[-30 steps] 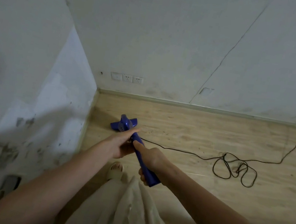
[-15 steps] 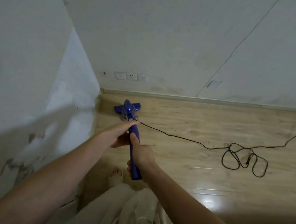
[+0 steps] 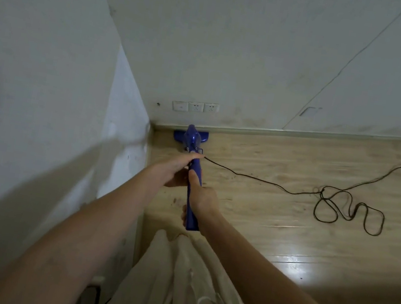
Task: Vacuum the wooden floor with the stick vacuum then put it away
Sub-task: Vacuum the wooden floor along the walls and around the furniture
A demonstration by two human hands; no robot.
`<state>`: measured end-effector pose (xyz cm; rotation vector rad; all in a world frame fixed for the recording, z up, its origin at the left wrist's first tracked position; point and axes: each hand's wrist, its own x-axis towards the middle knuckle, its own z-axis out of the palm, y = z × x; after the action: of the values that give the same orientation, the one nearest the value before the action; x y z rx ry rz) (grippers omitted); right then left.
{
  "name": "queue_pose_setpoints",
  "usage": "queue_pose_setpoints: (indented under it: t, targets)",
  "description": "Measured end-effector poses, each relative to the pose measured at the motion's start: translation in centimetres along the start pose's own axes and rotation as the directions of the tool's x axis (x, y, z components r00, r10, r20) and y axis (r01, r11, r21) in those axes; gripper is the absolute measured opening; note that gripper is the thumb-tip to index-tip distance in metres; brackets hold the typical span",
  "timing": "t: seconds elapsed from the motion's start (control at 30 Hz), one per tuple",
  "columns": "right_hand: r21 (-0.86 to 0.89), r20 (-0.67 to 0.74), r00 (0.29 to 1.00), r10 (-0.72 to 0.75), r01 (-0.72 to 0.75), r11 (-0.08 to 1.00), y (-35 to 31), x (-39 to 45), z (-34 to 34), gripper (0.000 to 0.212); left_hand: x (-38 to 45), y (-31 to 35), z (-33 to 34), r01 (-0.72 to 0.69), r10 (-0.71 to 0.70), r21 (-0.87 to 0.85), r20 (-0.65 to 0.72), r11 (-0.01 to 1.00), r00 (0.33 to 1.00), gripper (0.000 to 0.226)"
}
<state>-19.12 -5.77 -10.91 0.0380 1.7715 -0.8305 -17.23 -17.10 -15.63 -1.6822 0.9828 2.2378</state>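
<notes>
a person's right hand (image 3: 202,196) is gripping the lower part of the blue stick vacuum (image 3: 193,174), fingers curled round its handle, while the left hand (image 3: 178,168) is wrapping the shaft just above it, thumb lying along the top near where the black power cord (image 3: 263,181) is leaving the body. the vacuum's head (image 3: 191,136) is sitting on the wooden floor (image 3: 297,162) right at the skirting board (image 3: 302,134), close to the corner where the two white walls are meeting, just below a row of three wall sockets (image 3: 195,107). the cord is trailing off to the right across the boards and lying in a loose tangle (image 3: 350,212) well clear of the head. judging by this, the vacuuming is still under way: dark specks are showing on the boards near the cord, much of the floor to the right is looking untouched, and putting the machine away is not yet begun. no brand, label or writing is readable on the vacuum, the sockets or the walls.
</notes>
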Motion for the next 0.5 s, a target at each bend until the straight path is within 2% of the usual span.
queue_pose_setpoints:
  t: [0.13, 0.27, 0.37, 0.5]
  targets:
    - [0.034, 0.002, 0.999, 0.047, -0.047, 0.998, 0.3, -2.3, -2.1, 0.046, -0.3, -1.0, 1.3, 0.058, -0.058, 0.008, 0.018, 0.998, 0.998, 0.039]
    - [0.026, 0.027, 0.997, 0.066, -0.067, 0.997, 1.3, -3.7, -2.6, 0.047, -0.6, -2.4, 1.6, 0.107, -0.108, 0.021, 0.043, 0.994, 0.993, 0.043]
    - [0.025, 0.021, 0.998, 0.066, -0.066, 0.998, 0.9, -3.4, -2.5, 0.049, -0.3, -2.4, 1.4, 0.092, -0.090, -0.029, 0.056, 0.995, 0.994, 0.051]
    - [0.030, 0.003, 1.000, 0.024, -0.024, 0.999, -0.1, -2.1, -2.6, 0.050, 0.1, -0.9, 1.4, 0.069, -0.066, -0.054, 0.057, 0.996, 0.996, 0.040]
